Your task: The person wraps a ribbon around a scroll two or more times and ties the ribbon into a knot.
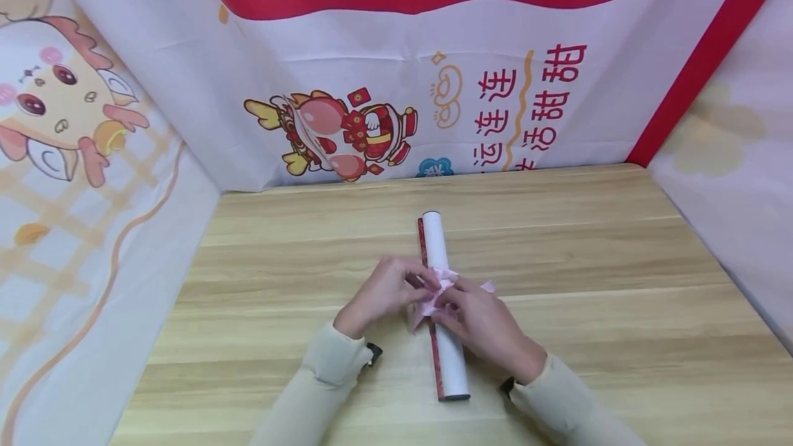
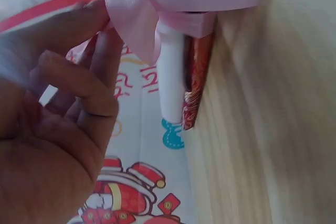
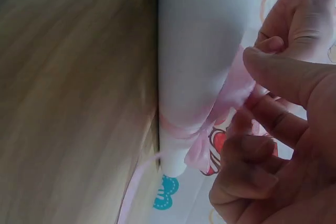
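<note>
A white tube (image 1: 455,363) with dark end rims lies lengthwise on the table. Around its middle goes a pink satin ribbon (image 1: 443,279), formed into loops like a bow in the left wrist view. My left hand (image 1: 393,288) pinches the ribbon at its left side with thumb and fingertips. From the right, my right hand (image 1: 486,325) pinches a part of the ribbon (image 3: 239,85) between thumb and index finger, above the tube (image 3: 202,40). Along the tube's left side runs a narrow red patterned piece (image 2: 197,85), partly hidden by the ribbon and the hands.
The wooden table (image 1: 297,246) extends around the tube on all sides. A printed cloth backdrop (image 1: 372,40) with cartoon figures and red lettering rises behind it. Similar cloth panels stand at the left (image 1: 155,239) and right (image 1: 731,177). Dark wrist gear (image 1: 374,354) shows at the left sleeve.
</note>
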A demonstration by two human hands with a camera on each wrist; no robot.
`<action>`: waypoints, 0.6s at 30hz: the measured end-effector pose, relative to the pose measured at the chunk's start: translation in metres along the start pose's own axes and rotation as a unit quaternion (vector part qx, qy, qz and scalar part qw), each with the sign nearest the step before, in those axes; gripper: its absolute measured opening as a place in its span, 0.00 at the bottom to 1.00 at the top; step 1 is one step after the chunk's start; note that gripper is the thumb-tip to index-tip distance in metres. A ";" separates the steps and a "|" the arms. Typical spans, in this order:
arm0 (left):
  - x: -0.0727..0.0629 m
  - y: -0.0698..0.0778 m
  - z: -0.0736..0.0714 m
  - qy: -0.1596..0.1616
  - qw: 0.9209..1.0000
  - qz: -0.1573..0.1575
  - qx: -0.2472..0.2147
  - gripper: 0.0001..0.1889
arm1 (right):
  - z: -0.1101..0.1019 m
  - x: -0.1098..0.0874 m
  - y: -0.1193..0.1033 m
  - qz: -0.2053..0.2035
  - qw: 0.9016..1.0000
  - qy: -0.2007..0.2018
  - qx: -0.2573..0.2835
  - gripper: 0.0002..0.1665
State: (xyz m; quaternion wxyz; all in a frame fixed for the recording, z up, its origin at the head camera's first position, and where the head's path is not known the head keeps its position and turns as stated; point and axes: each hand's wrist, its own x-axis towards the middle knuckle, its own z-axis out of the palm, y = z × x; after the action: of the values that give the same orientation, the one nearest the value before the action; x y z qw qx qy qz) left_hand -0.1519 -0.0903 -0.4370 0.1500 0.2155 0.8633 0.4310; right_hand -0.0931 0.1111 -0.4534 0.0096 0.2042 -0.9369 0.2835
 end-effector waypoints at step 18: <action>0.003 -0.005 -0.005 -0.010 0.999 -0.030 -0.019 0.11 | -0.026 0.006 0.026 0.147 0.989 -0.021 -0.009 0.05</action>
State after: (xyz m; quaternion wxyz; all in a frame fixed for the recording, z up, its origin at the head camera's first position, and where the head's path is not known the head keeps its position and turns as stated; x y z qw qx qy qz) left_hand -0.1576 -0.0949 -0.4381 0.1755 0.1910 0.8596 0.4402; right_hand -0.1111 0.1430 -0.4444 -0.0499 0.0698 -0.9592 0.2692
